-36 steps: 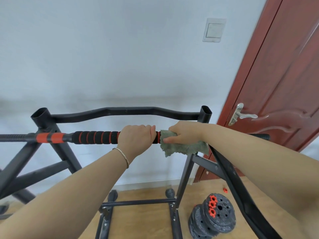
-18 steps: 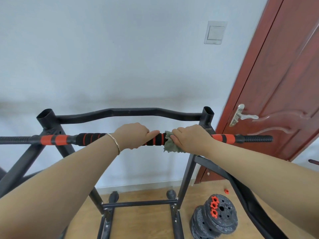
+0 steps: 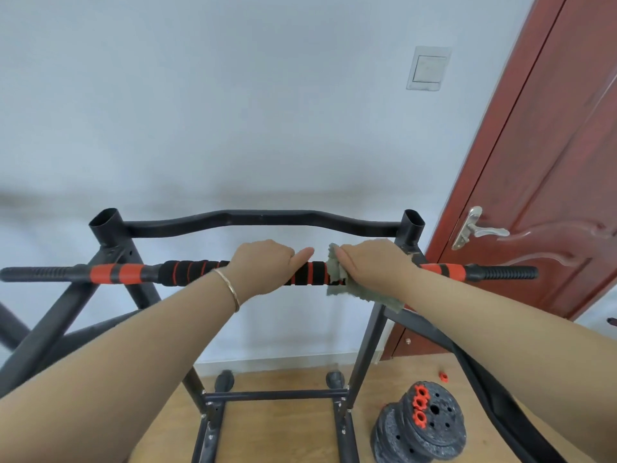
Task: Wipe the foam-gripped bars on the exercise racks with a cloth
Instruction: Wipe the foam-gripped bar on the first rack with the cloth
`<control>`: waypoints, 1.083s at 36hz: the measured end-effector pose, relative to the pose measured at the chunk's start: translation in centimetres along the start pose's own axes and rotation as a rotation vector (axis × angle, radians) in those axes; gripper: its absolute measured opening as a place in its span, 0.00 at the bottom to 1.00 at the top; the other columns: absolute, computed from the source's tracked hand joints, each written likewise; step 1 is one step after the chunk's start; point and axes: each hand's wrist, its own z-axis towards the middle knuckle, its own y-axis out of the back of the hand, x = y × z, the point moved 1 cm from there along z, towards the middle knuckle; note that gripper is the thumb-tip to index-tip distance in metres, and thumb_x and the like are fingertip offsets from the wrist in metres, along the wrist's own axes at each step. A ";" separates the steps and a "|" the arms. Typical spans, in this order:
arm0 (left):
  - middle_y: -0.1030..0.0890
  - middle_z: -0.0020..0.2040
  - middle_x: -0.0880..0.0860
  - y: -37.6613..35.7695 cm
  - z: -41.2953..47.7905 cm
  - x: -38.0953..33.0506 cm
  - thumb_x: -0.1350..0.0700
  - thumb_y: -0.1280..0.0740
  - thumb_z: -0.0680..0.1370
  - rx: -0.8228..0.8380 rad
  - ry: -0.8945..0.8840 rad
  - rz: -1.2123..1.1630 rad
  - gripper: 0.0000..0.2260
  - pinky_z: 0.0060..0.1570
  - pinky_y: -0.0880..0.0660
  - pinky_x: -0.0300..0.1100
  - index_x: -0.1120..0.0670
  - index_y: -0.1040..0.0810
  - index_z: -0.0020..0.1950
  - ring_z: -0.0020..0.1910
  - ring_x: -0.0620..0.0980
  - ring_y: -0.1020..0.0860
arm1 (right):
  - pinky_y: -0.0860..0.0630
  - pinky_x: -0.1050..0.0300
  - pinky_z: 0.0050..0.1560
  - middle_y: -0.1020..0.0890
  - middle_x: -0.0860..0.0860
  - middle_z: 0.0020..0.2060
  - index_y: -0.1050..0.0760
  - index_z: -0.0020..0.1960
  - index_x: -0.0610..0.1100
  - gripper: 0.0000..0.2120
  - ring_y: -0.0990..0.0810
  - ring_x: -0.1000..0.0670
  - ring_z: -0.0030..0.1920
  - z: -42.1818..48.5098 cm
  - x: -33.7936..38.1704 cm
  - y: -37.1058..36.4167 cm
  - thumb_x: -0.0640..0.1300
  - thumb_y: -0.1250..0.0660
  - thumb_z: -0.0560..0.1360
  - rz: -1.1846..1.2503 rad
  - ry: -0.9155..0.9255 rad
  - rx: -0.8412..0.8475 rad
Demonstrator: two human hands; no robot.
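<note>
A bracelet (image 3: 230,289) circles the left wrist. The left grip (image 3: 263,265) is curled over the striped foam bar (image 3: 310,274), thumb lying along it. Just beside it, the right grip (image 3: 374,262) wraps a grey-green cloth (image 3: 337,274) round the bar, the loose end hanging below. The bar lies across the black rack (image 3: 260,219). Weight plates (image 3: 430,426) sit on the floor near the door (image 3: 551,162).

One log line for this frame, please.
phase: bar wipe | left hand: grips foam-gripped bar | right hand: holds cloth against bar | nearby: weight plates
</note>
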 end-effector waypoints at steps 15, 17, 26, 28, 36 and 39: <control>0.31 0.32 0.51 0.1 -1.5 -0.8 0.54 0.35 0.77 -0.063 0.008 0.164 0.11 0.30 0.28 0.43 0.54 0.35 0.54 0.32 0.53 0.25 | 0.25 0.53 0.34 0.25 0.51 0.34 0.30 0.49 0.44 0.10 0.26 0.48 0.34 0.5 1.2 -0.3 0.47 0.46 0.83 -0.181 0.000 0.155; 0.32 0.31 0.50 0.0 -2.2 -1.1 0.53 0.36 0.77 -0.104 0.027 0.168 0.08 0.30 0.29 0.42 0.54 0.32 0.52 0.30 0.52 0.26 | 0.26 0.52 0.39 0.27 0.50 0.35 0.32 0.46 0.43 0.13 0.27 0.47 0.37 1.3 1.0 0.4 0.45 0.50 0.84 -0.057 -0.018 0.252; 0.32 0.35 0.50 0.6 -1.5 -0.3 0.56 0.39 0.79 -0.005 0.022 0.079 0.06 0.32 0.29 0.44 0.53 0.35 0.53 0.35 0.53 0.28 | 0.34 0.53 0.31 0.29 0.50 0.32 0.35 0.45 0.44 0.06 0.28 0.46 0.34 0.7 1.3 0.0 0.41 0.41 0.80 -0.154 0.044 0.162; 0.28 0.37 0.51 1.1 -0.6 0.3 0.53 0.43 0.81 0.132 0.028 -0.047 0.06 0.37 0.26 0.45 0.54 0.36 0.53 0.37 0.54 0.27 | 0.33 0.57 0.24 0.27 0.51 0.29 0.29 0.45 0.44 0.06 0.28 0.48 0.26 -0.8 1.9 -0.8 0.45 0.34 0.76 -0.188 0.021 -0.028; 0.24 0.38 0.52 0.4 -0.7 0.2 0.49 0.44 0.82 0.196 -0.002 -0.080 0.10 0.37 0.24 0.45 0.52 0.35 0.60 0.34 0.53 0.23 | 0.29 0.56 0.22 0.27 0.49 0.29 0.25 0.48 0.42 0.10 0.29 0.48 0.23 -1.6 1.9 -2.0 0.48 0.31 0.75 -0.205 0.026 -0.204; 0.30 0.39 0.51 -0.5 -1.2 0.1 0.54 0.39 0.80 0.023 -0.074 0.108 0.20 0.32 0.27 0.46 0.50 0.44 0.68 0.38 0.54 0.25 | 0.31 0.58 0.22 0.28 0.51 0.28 0.25 0.46 0.42 0.10 0.30 0.49 0.24 -1.1 1.9 -1.0 0.47 0.29 0.72 -0.231 0.027 -0.071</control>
